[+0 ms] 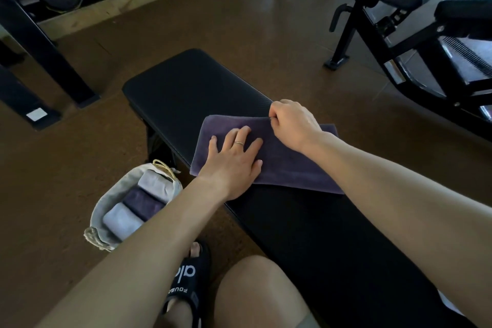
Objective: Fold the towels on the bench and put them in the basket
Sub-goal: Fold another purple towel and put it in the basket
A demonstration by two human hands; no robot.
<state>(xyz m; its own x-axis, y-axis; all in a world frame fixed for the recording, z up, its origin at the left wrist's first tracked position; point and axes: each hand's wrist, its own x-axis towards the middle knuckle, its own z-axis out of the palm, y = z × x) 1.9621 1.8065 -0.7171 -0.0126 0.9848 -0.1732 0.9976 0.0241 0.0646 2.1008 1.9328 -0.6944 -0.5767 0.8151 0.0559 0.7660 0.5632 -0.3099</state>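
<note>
One long black padded bench (191,88), running from near right to far centre. One dark purple terry towel (290,165), folded to a flat oblong, lying across bench top mid-length. One pale fabric basket (99,210) with rope handle, standing on brown floor just left of bench; three folded towels inside, side by side: two light grey towels (121,218) at the ends, one purple folded towel (142,201) between. Two hands on the bench towel: left hand (234,162) flat, fingers spread, pressing towel's left part; right hand (290,124) with fingers curled, pinching towel's far edge. One gold ring (238,143) on left hand.
</note>
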